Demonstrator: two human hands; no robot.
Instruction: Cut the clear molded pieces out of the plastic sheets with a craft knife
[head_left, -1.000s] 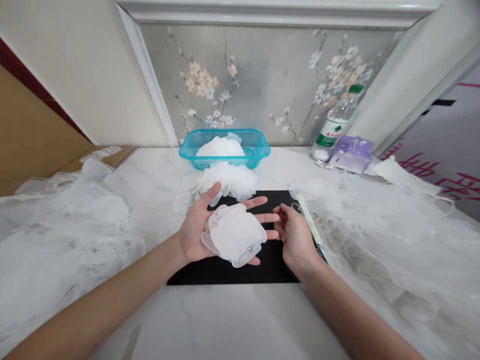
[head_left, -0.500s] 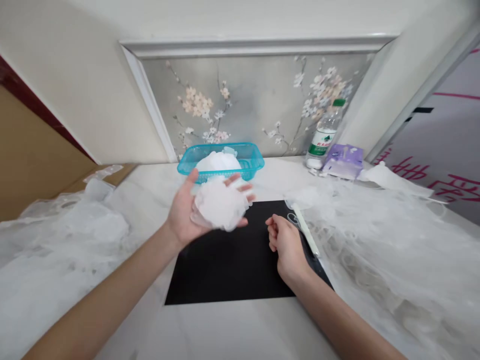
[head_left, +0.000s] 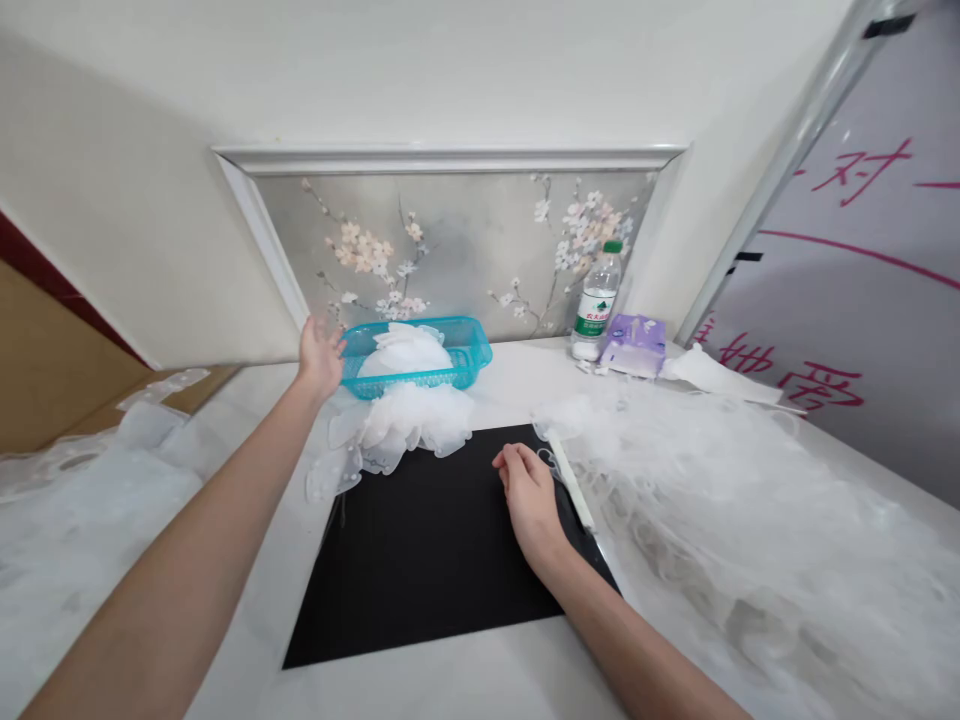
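My left hand [head_left: 320, 355] is stretched out to the left end of a turquoise plastic basket [head_left: 475, 357] at the back of the table, fingers apart and empty. The basket holds a mound of white lace pieces [head_left: 405, 352]. More white pieces [head_left: 397, 428] spill onto the table in front of it. My right hand [head_left: 530, 493] rests on the right part of a black mat [head_left: 427, 550], fingers loosely curled. It lies beside small scissors [head_left: 548, 459] and a white pen-like tool [head_left: 570, 480]. I cannot make out anything in it.
White tulle [head_left: 720, 500] covers the table's right side and more lies at the left [head_left: 82, 490]. A water bottle [head_left: 598, 301] and a purple tissue pack [head_left: 634, 345] stand at the back right. A floral panel [head_left: 450, 250] backs the table.
My left hand has carried the white piece from over the mat back to the basket and let it go. My right hand sank onto the mat. The camera has tilted up.
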